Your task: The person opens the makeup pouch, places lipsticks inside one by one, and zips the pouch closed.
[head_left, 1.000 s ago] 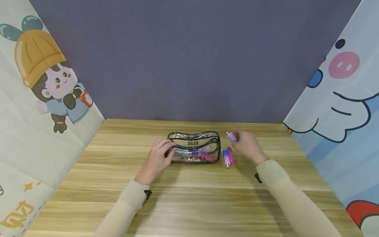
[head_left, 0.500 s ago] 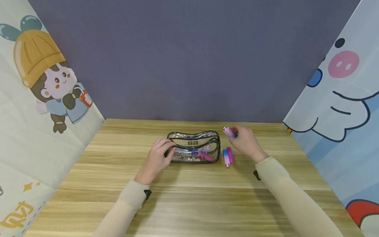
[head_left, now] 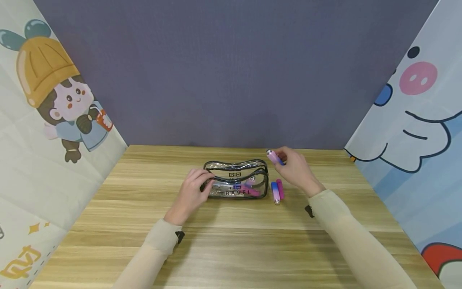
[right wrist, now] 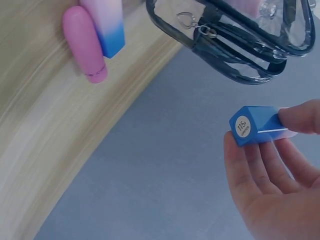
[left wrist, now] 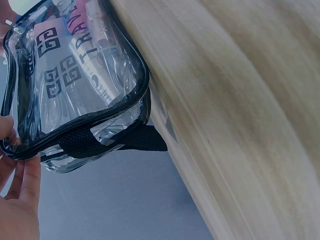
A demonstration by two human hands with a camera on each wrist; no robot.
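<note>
A clear pouch with black piping and TRAVEL lettering (head_left: pixel 238 198) stands on the table, its top open. My left hand (head_left: pixel 192 190) pinches its upper left edge between thumb and fingers, as the left wrist view also shows. Pink and clear tubes (left wrist: pixel 92 65) lie inside. My right hand (head_left: pixel 297 170) holds a pink-to-blue, silver-ended lipstick tube (head_left: pixel 274 157) above the table, just beyond the pouch's right end. In the right wrist view, its blue base (right wrist: pixel 244 126) bears a round label. A similar lipstick tube (head_left: pixel 275 192) and a magenta tube (head_left: pixel 280 189) lie right of the pouch.
The wood-grain table (head_left: pixel 231 249) runs back to a grey-purple panel (head_left: pixel 234 80). Cartoon-printed curtains flank it, one at left (head_left: pixel 21 140) and another at right (head_left: pixel 397 152). A black fabric tab (left wrist: pixel 145 139) sticks out from the pouch's end.
My right hand has moved left and away from me, raising the lipstick tube toward the pouch's back right corner. The left hand and the pouch have stayed put.
</note>
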